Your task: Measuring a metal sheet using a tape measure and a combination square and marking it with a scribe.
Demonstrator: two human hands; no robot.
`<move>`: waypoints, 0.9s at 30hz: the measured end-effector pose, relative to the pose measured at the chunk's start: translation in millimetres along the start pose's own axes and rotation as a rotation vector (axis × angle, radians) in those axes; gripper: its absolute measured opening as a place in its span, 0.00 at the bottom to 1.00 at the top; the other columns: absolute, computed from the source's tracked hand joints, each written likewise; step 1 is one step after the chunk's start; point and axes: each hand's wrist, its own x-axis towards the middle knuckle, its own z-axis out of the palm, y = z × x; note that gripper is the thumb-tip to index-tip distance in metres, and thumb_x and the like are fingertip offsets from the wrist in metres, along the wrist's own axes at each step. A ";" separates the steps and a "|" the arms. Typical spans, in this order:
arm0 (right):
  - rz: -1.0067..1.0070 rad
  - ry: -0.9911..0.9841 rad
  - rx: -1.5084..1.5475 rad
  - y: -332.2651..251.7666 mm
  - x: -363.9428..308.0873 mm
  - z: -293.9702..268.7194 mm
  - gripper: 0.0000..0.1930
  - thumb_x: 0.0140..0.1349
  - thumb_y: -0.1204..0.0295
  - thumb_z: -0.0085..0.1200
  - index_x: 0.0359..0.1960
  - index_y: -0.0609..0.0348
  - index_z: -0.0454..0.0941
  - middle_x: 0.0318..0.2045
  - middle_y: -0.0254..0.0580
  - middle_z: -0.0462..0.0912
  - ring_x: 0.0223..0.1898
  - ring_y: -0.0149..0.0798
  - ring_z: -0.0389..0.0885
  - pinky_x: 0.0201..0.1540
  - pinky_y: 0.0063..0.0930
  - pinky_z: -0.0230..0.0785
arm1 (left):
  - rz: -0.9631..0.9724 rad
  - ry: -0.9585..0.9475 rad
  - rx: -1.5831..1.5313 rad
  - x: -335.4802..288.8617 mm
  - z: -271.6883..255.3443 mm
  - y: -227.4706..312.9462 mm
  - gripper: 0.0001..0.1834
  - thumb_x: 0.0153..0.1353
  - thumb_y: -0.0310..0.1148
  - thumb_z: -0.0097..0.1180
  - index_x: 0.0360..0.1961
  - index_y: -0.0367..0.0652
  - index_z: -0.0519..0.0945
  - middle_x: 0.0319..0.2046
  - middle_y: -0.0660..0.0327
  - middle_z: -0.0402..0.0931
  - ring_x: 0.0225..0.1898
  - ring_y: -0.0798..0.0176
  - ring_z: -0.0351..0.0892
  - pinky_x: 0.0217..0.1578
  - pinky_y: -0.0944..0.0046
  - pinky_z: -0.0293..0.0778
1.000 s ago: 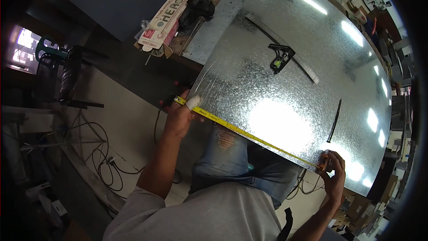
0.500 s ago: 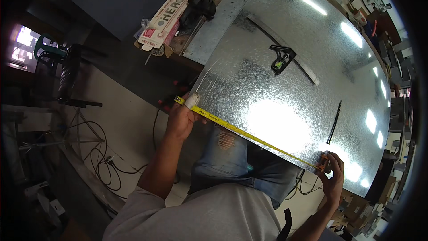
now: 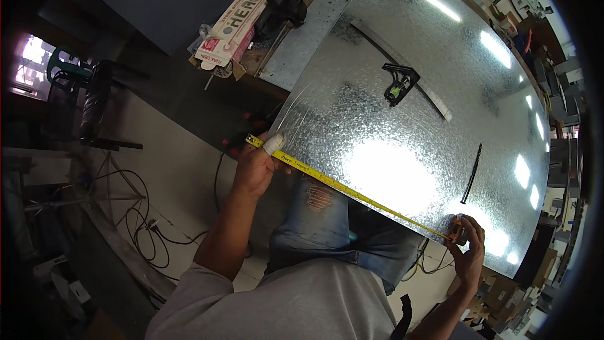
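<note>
Yellow tape [image 3: 345,188] ran along sheet's [image 3: 377,129] 7 o'clock edge. From mid-tape: left hand's [image 3: 253,173] grip pinched it near the end, 10 o'clock; right hand's [image 3: 472,249] grasped the case [image 3: 454,230], 4 o'clock.

The tape blade [image 3: 336,184] is yellow with black marks, its case [image 3: 455,230] orange. The metal sheet [image 3: 340,116] is mottled silver-grey.

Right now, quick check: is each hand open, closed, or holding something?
Left hand: closed, thumb over the yellow tape blade near its end.
Right hand: closed, holding the orange tape-measure case.
</note>
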 end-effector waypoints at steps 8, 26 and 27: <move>0.039 -0.016 -0.023 -5.6 0.9 1.8 0.42 0.43 0.84 0.75 0.66 0.52 0.75 0.64 0.44 0.77 0.66 0.50 0.75 0.66 0.42 0.72 | -0.027 0.032 -0.006 1.6 1.7 -0.3 0.17 0.74 0.35 0.54 0.56 0.35 0.79 0.40 0.57 0.85 0.35 0.63 0.85 0.30 0.61 0.82; 0.125 -0.079 -0.037 -8.9 4.7 0.8 0.38 0.44 0.87 0.69 0.62 0.54 0.77 0.65 0.46 0.76 0.67 0.49 0.74 0.68 0.43 0.70 | 0.019 0.037 -0.048 3.4 3.5 -4.5 0.16 0.72 0.38 0.59 0.52 0.36 0.81 0.38 0.59 0.85 0.33 0.64 0.86 0.26 0.64 0.83; 0.121 -0.081 -0.028 -8.6 4.7 0.6 0.38 0.44 0.87 0.69 0.62 0.54 0.77 0.65 0.46 0.76 0.67 0.49 0.74 0.68 0.43 0.70 | 0.009 0.026 -0.041 3.4 3.0 -3.9 0.17 0.73 0.36 0.57 0.54 0.34 0.80 0.39 0.57 0.85 0.34 0.62 0.86 0.27 0.62 0.82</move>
